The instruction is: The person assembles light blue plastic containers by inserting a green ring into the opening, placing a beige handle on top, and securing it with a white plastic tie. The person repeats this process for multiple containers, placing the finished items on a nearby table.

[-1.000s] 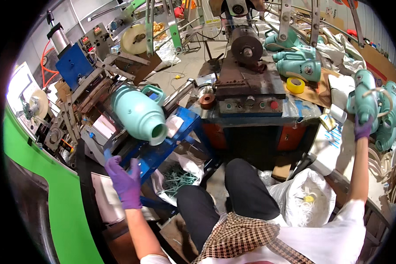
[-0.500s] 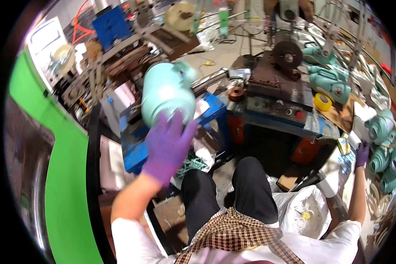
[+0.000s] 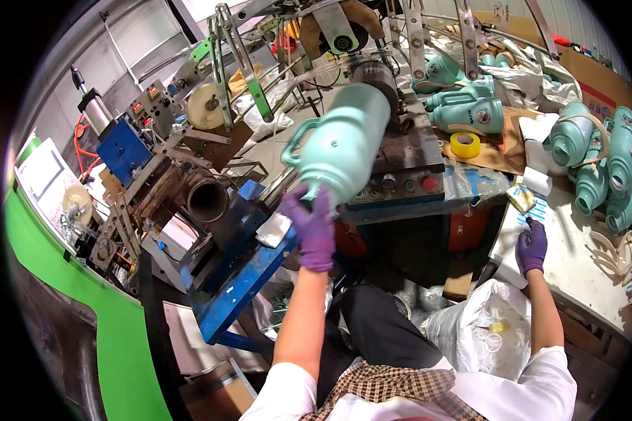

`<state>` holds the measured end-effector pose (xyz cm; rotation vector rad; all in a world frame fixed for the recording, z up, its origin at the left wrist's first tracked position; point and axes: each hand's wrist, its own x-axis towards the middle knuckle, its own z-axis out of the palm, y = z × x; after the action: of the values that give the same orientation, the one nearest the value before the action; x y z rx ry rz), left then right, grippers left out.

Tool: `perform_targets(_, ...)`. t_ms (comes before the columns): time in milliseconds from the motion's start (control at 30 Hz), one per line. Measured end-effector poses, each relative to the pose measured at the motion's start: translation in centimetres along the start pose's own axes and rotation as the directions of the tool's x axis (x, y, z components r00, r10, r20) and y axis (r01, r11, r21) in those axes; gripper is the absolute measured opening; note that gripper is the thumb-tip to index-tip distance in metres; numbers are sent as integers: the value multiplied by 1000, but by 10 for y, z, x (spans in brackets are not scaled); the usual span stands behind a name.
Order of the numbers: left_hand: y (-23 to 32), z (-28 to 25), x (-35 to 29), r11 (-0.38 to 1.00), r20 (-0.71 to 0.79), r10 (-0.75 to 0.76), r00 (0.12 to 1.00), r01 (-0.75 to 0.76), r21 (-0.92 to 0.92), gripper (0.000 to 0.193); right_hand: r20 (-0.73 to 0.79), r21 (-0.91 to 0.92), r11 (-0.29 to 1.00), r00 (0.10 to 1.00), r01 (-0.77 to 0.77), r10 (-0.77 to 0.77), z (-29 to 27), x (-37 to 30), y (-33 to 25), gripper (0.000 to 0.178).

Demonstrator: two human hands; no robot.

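Holding a mint-green jug [image 3: 344,144] by its mouth end, the gloved left hand [image 3: 312,228] had it aslant in the air, base toward the dark roller [image 3: 384,76]; whether the two touched could not be told. The gloved right hand [image 3: 533,247] was at the near edge of the white table [image 3: 572,263], its grip too unclear to tell.

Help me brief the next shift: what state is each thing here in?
Left hand, gripping the held jug's neck end
Held jug, tilted, neck end lowest
Right hand, fingers bent; whether it holds anything is unclear
Tube, bare, end open
Tape, lying flat
Piled jugs, on their sides
Bag, open
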<state>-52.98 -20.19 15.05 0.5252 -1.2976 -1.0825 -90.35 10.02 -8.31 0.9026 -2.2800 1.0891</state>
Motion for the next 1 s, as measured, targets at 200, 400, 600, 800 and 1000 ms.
perform_targets(200,-49,111,53,813,194,112,975,-202,546,50,41,38,998,998,43,-44,1,-2,-5,35)
perform_targets(400,-99,180,148,595,213,255,943,-326,735,59,85,80,996,996,-29,22,6,1,-6,31)
perform_targets(600,-112,170,164,759,529,114,841,-417,499,71,150,102,994,988,-45,30,9,7,-2,32)
perform_targets(800,-12,28,110,939,730,125,672,-317,132,44,207,214,976,978,-33,-12,44,1,68,30)
perform_targets(1000,76,-319,-121,768,351,-399,847,99,633,33,249,309,929,960,-204,128,4,15,84,33)
